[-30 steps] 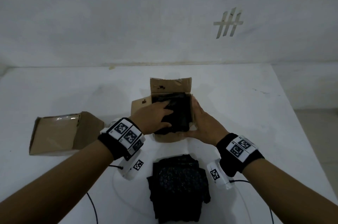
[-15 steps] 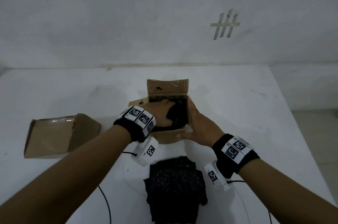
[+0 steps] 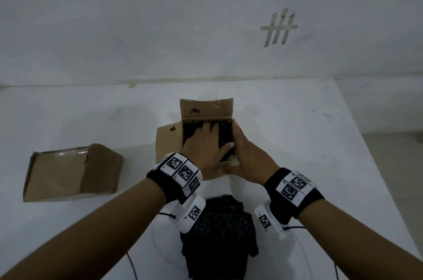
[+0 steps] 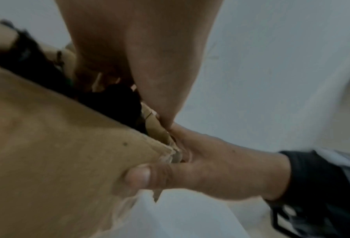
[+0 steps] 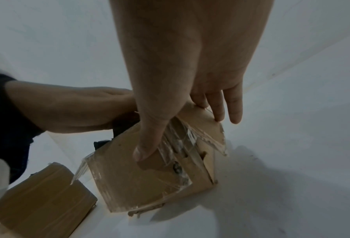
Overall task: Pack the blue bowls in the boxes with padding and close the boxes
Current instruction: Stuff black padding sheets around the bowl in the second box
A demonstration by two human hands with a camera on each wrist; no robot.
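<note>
Down inside the box (image 3: 206, 109), left hand (image 3: 201, 147) flat.

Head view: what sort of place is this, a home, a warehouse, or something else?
Probably a bare recording or test room, not a home: a plain white table against a blank white wall with tape marks stuck on it, and marker-tagged wristbands on the person packing cardboard boxes.

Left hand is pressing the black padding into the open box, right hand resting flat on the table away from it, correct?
No. The left hand presses the black padding into the open box, but the right hand is not on the table: it steadies the box's near right corner, as the right wrist view shows.
</note>
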